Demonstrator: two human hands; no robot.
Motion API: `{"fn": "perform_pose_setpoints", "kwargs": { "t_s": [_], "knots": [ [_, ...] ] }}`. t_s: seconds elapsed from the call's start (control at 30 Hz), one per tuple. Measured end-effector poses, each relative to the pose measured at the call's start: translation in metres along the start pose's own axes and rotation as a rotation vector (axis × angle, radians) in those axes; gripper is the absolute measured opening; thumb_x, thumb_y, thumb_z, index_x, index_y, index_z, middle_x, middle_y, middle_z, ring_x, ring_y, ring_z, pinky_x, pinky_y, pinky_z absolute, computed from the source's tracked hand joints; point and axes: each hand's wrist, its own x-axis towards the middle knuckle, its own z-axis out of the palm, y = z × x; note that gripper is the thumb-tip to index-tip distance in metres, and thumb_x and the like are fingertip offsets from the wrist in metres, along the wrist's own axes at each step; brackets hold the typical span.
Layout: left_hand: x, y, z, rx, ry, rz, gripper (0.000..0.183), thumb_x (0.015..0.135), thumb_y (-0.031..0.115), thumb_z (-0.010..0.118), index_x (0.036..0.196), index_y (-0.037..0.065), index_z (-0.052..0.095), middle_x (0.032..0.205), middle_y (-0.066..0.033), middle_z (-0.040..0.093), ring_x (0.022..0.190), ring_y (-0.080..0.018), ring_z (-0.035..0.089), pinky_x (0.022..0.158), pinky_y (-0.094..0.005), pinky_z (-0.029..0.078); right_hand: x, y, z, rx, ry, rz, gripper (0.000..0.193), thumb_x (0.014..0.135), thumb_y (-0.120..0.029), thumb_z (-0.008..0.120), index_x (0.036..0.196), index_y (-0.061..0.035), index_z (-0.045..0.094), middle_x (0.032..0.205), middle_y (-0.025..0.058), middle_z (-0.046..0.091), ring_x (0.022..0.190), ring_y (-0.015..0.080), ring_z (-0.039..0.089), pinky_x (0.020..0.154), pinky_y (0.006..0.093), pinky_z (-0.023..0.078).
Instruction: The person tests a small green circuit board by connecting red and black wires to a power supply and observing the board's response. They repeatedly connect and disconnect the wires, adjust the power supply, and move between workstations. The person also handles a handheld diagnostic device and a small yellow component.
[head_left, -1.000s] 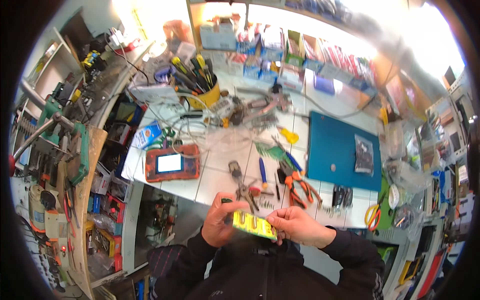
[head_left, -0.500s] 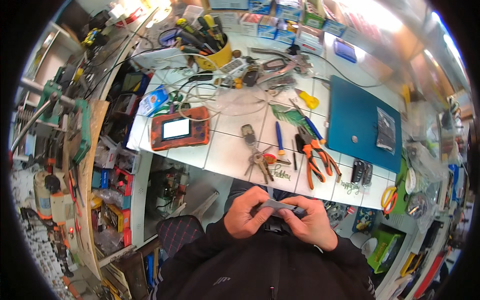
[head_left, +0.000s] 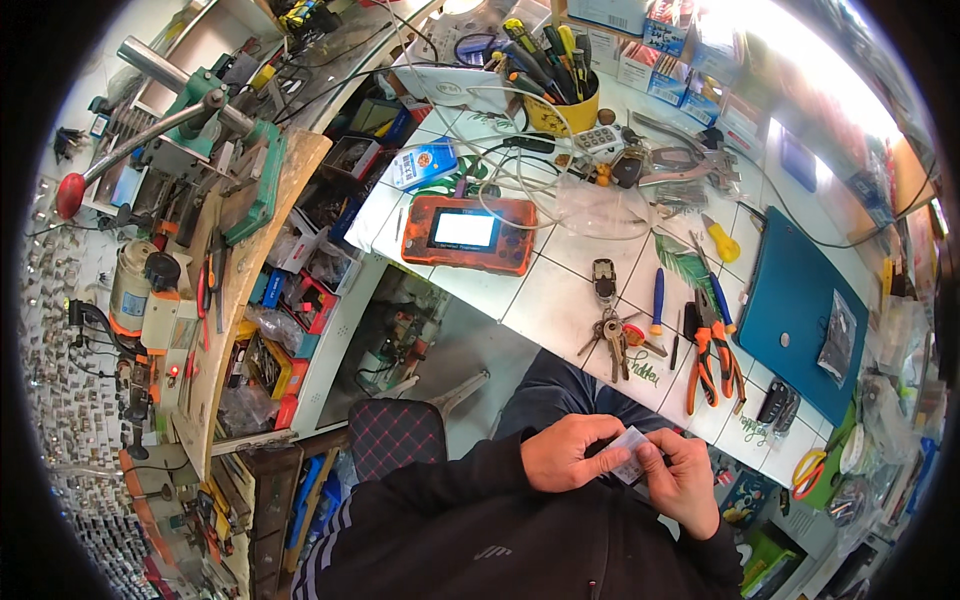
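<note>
In front of my dark jacket, both hands grip a small translucent plastic packet [head_left: 628,452]; what it holds is too small to make out. My left hand [head_left: 570,453] pinches one side between thumb and fingers. The other side is pinched by my right hand [head_left: 682,478], its thumb lying on the front. Beyond the hands, on the white tiled table [head_left: 560,295], lie a bunch of keys with a fob [head_left: 606,318], a blue screwdriver [head_left: 657,302], orange-handled pliers [head_left: 707,355] and two black car key fobs [head_left: 777,405].
An orange handheld device [head_left: 468,232] with a lit screen sits on the table's left part. Behind it stands a yellow pot of screwdrivers [head_left: 565,115]. A teal laptop [head_left: 800,310] lies at the right. A green lever machine [head_left: 240,170] stands on the left bench, beside a checked seat [head_left: 395,440].
The view has swung left, so the table shows farther right. My hands have tilted the packet, which showed nearly edge-on before and now shows its translucent face.
</note>
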Motion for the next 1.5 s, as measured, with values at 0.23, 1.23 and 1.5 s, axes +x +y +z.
{"fn": "perform_pose_setpoints", "kwargs": {
  "t_s": [0.23, 1.23, 1.5],
  "knots": [
    [-0.002, 0.002, 0.003, -0.043, -0.049, 0.088, 0.022, 0.092, 0.021, 0.057, 0.089, -0.001, 0.053, 0.08, -0.0135, 0.049, 0.073, -0.0289, 0.051, 0.067, -0.0352, 0.042, -0.003, 0.0, 0.0, 0.04, -0.018, -0.018, 0.016, 0.09, -0.011, 0.057, 0.083, 0.0022, 0.064, 0.058, 0.0098, 0.059, 0.049, 0.0153, 0.055, 0.05, 0.0269, 0.044],
    [0.011, 0.011, 0.023, 0.707, 0.559, 0.117, 0.053, 0.07, 0.042, 0.08, 0.096, 0.001, 0.058, 0.081, -0.0107, 0.057, 0.064, -0.0237, 0.056, 0.055, -0.0318, 0.047, 0.0, 0.025, 0.041, 0.079, 0.464, -0.247, 0.024, 0.085, 0.002, 0.059, 0.108, -0.0008, 0.059, 0.092, 0.0162, 0.064, 0.078, 0.0326, 0.065, 0.067, 0.0336, 0.052],
    [0.026, 0.011, 0.017, 0.393, 0.572, 0.052, 0.046, 0.077, 0.03, 0.079, 0.1, 0.004, 0.049, 0.076, -0.0034, 0.055, 0.064, -0.0096, 0.051, 0.057, -0.0237, 0.043, 0.004, 0.02, 0.036, 0.227, 0.47, -0.286, 0.017, 0.083, 0.005, 0.059, 0.1, 0.0008, 0.058, 0.106, 0.0128, 0.059, 0.071, 0.0184, 0.059, 0.061, 0.0256, 0.047]
  ]
}}
